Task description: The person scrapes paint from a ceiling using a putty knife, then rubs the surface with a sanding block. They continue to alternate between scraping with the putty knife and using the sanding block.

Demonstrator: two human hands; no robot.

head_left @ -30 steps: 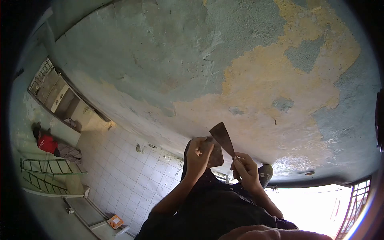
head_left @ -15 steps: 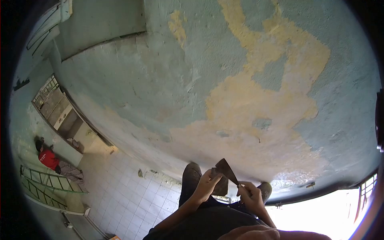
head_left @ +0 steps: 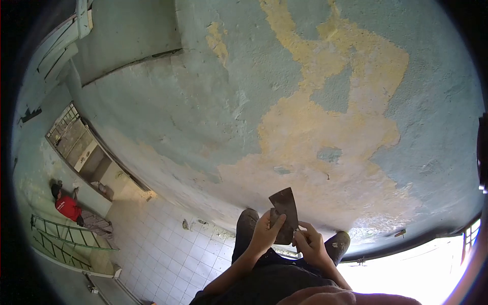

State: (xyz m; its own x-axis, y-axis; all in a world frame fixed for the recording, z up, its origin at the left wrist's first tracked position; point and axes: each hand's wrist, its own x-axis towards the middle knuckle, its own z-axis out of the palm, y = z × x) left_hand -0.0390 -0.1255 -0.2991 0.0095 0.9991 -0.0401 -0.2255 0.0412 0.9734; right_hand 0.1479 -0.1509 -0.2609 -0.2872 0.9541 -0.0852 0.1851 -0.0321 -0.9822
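Low in the centre of the head view, my left hand (head_left: 265,233) is closed on a dark flat piece (head_left: 284,235) that I cannot make out clearly. My right hand (head_left: 311,245) is wrapped round the handle of a scraper. The scraper's wide dark blade (head_left: 285,204) points up and lies against or just over the flat piece, close to my left thumb. In front of both hands is a wall (head_left: 305,132) with peeling green paint and bare yellow and pinkish patches.
A co-worker in a red top (head_left: 67,207) is at the far left wall, beside a green metal ladder (head_left: 71,234). White floor tiles (head_left: 170,244) with debris along the wall lie at lower left. A bright opening (head_left: 406,269) is at lower right.
The scraper has turned more upright, its blade shifting over the flat piece in my left hand. My right hand has moved slightly left. The whole view has shifted a little.
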